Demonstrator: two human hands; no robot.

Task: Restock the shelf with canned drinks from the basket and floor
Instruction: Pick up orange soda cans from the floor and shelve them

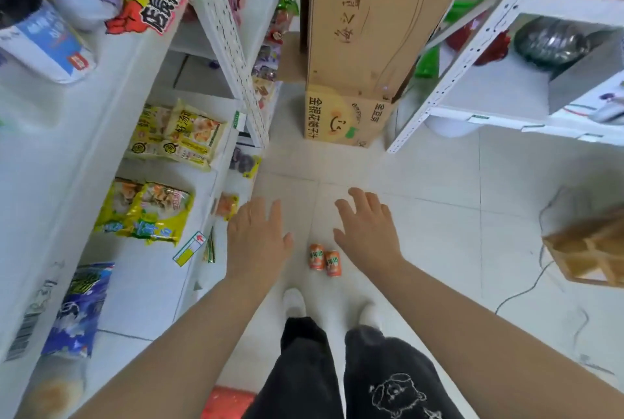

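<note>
Two orange drink cans stand side by side on the white tiled floor, just ahead of my white shoes. My left hand hovers palm down to the left of the cans, fingers straight and holding nothing. My right hand hovers to their right, fingers spread and relaxed, also holding nothing. Both hands are well above the cans and apart from them. The white shelf unit stands on my left with snack bags on it. A red object, perhaps the basket, shows at the bottom edge.
Stacked cardboard boxes block the far end of the aisle. A second white shelf unit lines the right side. A tan woven container and a cable lie on the floor at right. Yellow snack bags fill the left shelves.
</note>
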